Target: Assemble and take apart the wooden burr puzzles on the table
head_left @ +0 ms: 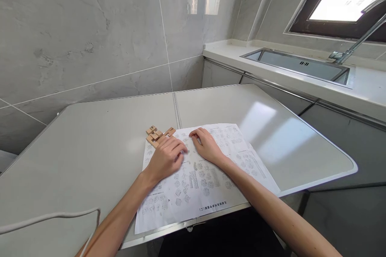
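My left hand [169,153] rests on a printed sheet [193,204], palm down with its fingers loosely bent. Just beyond its knuckles lie several small notched wooden puzzle pieces [154,135], bunched at the sheet's far left corner. One longer wooden piece [170,131] bears a dark mark and slants toward that hand; whether the fingers touch it I cannot tell. To the right, my right hand [206,144] lies on the same sheet, fingers gently curved and thumb apart, with nothing visible in it. Small line diagrams and blocks of text cover the paper.
The pale folding table [90,144] has a seam across it and sits against a grey tiled wall. A white cable [48,217] hangs at the lower left. On the right stands a counter with a sink [298,64] and a metal faucet [356,46] below a window.
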The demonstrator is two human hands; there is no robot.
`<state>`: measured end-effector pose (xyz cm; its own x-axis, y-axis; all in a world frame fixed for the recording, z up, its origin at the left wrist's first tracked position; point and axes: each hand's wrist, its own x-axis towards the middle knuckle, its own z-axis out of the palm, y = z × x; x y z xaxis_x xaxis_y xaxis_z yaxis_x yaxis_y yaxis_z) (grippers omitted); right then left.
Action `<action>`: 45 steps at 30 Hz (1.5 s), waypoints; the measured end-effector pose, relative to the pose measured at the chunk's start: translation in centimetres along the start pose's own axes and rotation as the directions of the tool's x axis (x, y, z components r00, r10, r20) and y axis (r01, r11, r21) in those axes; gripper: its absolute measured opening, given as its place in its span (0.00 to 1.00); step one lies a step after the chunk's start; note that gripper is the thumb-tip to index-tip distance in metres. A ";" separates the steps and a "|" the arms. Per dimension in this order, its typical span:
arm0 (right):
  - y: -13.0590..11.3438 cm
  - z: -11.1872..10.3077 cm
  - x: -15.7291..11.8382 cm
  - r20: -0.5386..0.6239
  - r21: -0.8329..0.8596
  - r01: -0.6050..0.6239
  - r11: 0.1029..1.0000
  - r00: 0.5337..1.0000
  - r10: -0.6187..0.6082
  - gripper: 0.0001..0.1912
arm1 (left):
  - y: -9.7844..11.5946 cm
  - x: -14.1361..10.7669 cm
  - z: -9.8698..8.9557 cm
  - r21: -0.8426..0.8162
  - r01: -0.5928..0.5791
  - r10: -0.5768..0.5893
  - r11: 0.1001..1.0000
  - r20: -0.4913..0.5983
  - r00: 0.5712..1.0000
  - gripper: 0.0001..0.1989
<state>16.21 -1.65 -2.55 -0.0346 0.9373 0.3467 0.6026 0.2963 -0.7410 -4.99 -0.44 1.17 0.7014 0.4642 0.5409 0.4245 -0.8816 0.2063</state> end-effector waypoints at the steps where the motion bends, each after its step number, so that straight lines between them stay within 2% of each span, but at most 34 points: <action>1: 0.0 0.0 0.0 0.000 -0.002 0.002 1.000 1.000 -0.002 0.11 | 0.2 -0.1 0.1 -0.005 -0.044 0.044 0.999 0.015 0.999 0.14; 5: 0.0 0.0 0.1 0.005 -0.008 0.009 1.000 1.000 -0.009 0.10 | 0.5 -0.4 0.7 -0.002 -0.118 0.118 0.993 0.041 0.992 0.14; 18: 0.0 -0.1 0.0 0.015 -0.013 0.010 1.000 1.000 -0.010 0.10 | 0.4 -0.7 0.6 0.014 -0.083 0.083 0.996 0.036 0.996 0.14; 45: 0.0 -0.1 -0.1 0.012 -0.012 0.017 1.000 1.000 -0.017 0.09 | 0.3 -0.5 0.6 0.026 -0.124 0.124 0.992 0.002 0.992 0.14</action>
<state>16.31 -1.72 -2.51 -0.0546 0.9343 0.3522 0.6112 0.3101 -0.7281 -4.85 -0.91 0.48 0.7498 0.3510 0.5608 0.3486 -0.9301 0.1162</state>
